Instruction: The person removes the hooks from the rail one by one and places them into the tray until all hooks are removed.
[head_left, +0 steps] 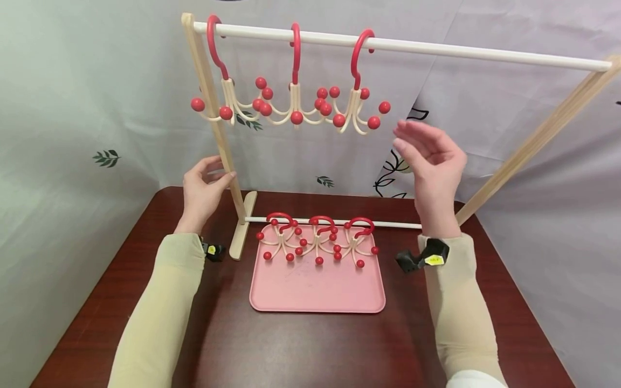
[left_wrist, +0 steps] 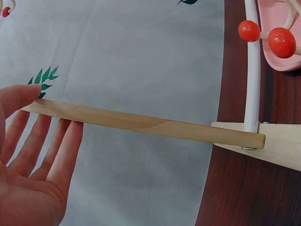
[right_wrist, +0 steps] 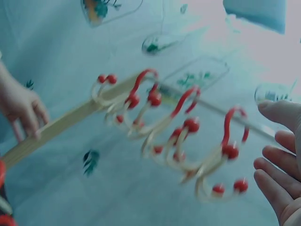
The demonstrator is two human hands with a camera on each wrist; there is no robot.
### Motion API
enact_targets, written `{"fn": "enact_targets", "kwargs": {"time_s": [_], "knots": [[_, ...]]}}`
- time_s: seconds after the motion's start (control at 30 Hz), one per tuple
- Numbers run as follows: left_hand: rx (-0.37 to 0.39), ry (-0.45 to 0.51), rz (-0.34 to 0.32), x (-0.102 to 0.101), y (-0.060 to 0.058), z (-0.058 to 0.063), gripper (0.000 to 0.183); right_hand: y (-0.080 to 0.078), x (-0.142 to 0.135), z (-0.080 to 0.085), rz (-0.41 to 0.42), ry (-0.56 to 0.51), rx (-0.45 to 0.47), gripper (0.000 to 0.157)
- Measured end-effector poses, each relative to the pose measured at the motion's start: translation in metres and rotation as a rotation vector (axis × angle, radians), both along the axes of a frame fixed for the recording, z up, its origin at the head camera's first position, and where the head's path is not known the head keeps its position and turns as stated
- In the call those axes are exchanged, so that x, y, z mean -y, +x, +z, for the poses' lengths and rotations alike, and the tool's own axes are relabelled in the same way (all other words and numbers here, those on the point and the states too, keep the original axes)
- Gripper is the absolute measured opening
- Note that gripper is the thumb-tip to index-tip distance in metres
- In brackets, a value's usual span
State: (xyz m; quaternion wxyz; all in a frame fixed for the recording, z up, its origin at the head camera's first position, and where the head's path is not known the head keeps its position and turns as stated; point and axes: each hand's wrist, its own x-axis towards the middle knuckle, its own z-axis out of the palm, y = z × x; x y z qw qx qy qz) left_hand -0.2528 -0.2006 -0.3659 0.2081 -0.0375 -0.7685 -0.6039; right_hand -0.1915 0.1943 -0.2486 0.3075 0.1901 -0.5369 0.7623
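My left hand [head_left: 201, 195] pinches the left wooden post [head_left: 220, 141] of a rack, thumb on one side and fingers on the other. From the rack's white top rail [head_left: 485, 53] hang three octopus-style hangers with red hooks and red ball tips: a left one [head_left: 212, 48], a middle one [head_left: 296, 59] and a right one [head_left: 356, 64]. To the right of these, my right hand [head_left: 439, 167] is raised below the rail, fingers loosely bent and holding nothing. Three more such hangers [head_left: 317, 240] lie side by side on a pink tray [head_left: 317, 293].
The rack's right post [head_left: 538, 140] slants down behind the right arm. A white lower rail [head_left: 398, 224] runs just behind the tray, joining the left wooden foot [head_left: 239, 242]. All stands on a dark red-brown table [head_left: 310, 350], with leaf-patterned cloth [head_left: 126, 81] around it.
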Motion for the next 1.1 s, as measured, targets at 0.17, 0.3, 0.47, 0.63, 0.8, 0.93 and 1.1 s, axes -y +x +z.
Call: {"fn": "enact_targets", "kwargs": {"time_s": [0.17, 0.3, 0.47, 0.63, 0.8, 0.93, 1.1], "knots": [[-0.001, 0.010, -0.006, -0.001, 0.000, 0.001, 0.043, -0.003, 0.015, 0.036, -0.006, -0.030, -0.007, 0.033], [-0.003, 0.010, -0.006, -0.001, 0.001, 0.001, 0.044, -0.009, 0.023, 0.055, -0.025, 0.019, -0.017, 0.033], [0.005, 0.011, -0.007, -0.001, 0.001, 0.002, 0.044, -0.020, 0.028, 0.069, -0.025, 0.062, 0.008, 0.033], [0.008, 0.008, -0.006, -0.001, 0.002, 0.003, 0.045, -0.033, 0.033, 0.073, -0.034, 0.105, 0.055, 0.034], [0.009, 0.003, -0.004, 0.000, 0.002, 0.003, 0.045, -0.038, 0.045, 0.078, -0.062, 0.167, 0.079, 0.033], [0.004, 0.001, -0.005, 0.000, 0.001, 0.001, 0.044, -0.036, 0.056, 0.081, -0.065, 0.216, 0.089, 0.034], [0.005, -0.003, -0.007, 0.000, 0.000, 0.001, 0.044, -0.034, 0.061, 0.081, -0.079, 0.270, 0.108, 0.035]]}}
